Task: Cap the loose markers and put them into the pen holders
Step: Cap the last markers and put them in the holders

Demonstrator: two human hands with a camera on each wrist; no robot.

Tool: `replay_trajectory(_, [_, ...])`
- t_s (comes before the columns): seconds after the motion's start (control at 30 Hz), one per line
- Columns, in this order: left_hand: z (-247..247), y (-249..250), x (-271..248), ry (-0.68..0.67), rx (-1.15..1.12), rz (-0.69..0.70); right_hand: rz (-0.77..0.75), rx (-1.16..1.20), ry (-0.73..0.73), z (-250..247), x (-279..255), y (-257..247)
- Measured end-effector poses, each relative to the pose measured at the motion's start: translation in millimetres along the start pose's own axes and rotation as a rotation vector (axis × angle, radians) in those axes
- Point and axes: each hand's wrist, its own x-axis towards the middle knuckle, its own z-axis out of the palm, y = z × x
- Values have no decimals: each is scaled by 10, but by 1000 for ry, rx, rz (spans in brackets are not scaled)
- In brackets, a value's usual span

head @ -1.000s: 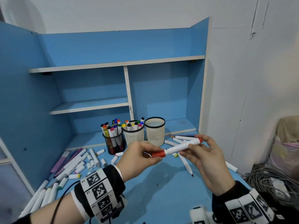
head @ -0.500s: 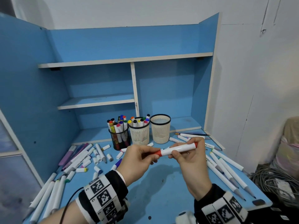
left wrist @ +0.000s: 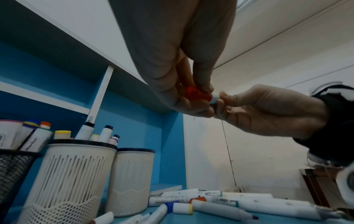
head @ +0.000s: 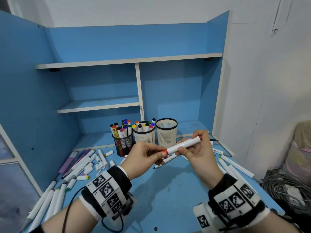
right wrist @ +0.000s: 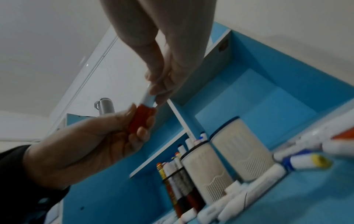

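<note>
While the red cap [head: 164,151] sits pushed onto the near end of the white marker [head: 182,145], the marker is held level in the air above the blue table [head: 168,195], just in front of the pen holders. The left hand [head: 143,158] pinches the cap with thumb and curled fingers; the right hand [head: 198,152] has its fingers wrapped round the barrel, steadying it from the other side so the two parts can be pressed along one line. Whether the cap is fully seated I cannot tell, though the wrist views show red plastic meeting white barrel with no gap. Behind the hands stand a black mesh holder [head: 122,144] and a white holder [head: 144,135], both crowded with capped markers, and an empty white holder [head: 166,132] nearest the right hand, probably the easiest place for this one. Loose markers [head: 79,167] and small separate caps [head: 101,163] lie scattered on the left of the table, with more uncapped markers [head: 235,167] on the right, so much of the job appears to remain. A bundle of cables [head: 284,187] lies beyond the table's right edge.
</note>
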Motion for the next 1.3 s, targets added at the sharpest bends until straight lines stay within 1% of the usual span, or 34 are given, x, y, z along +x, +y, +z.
replay_trajectory(0.1, [-37, -72, 189, -35, 71, -5, 23, -99, -51, -72, 174, -58])
replay_trajectory(0.17, [-54, -170, 350, -61, 136, -31, -1, -175, -39, -112, 290, -85])
replay_trajectory(0.23, [-86, -309, 518, -82, 243, -88, -41, -216, -8, -157, 426, -110])
replay_trajectory(0.37, [-179, -617, 824, -125, 542, -223, -96, -242, 28, -222, 737, -179])
replay_trajectory(0.47, [-224, -753, 950, -223, 769, -349, -142, -242, 20, -194, 943, -228])
replay_trajectory(0.53, [-233, -813, 994, -289, 828, -407, -157, -251, -2, -143, 1059, -240])
replay_trajectory(0.63, [-213, -873, 1033, -351, 856, -451, -169, -300, -31, -34, 1201, -211])
replay_trajectory(0.77, [-207, -928, 1037, -352, 873, -463, -192, -343, -61, 172, 1351, -102])
replay_trajectory(0.83, [-224, -950, 1022, -329, 871, -447, -196, -361, -69, 257, 1405, -36])
replay_trajectory(0.9, [-255, -953, 998, -271, 838, -417, -211, -359, -51, 334, 1457, 36])
replay_trajectory(1.03, [-375, -918, 892, -71, 738, -313, -224, -356, -5, 475, 1584, 215])
replay_trajectory(1.17, [-525, -820, 686, 145, 595, -220, -207, -394, -34, 611, 1700, 406])
replay_trajectory(1.3, [-743, -662, 437, 279, 362, -187, -247, -484, -67, 737, 1781, 537])
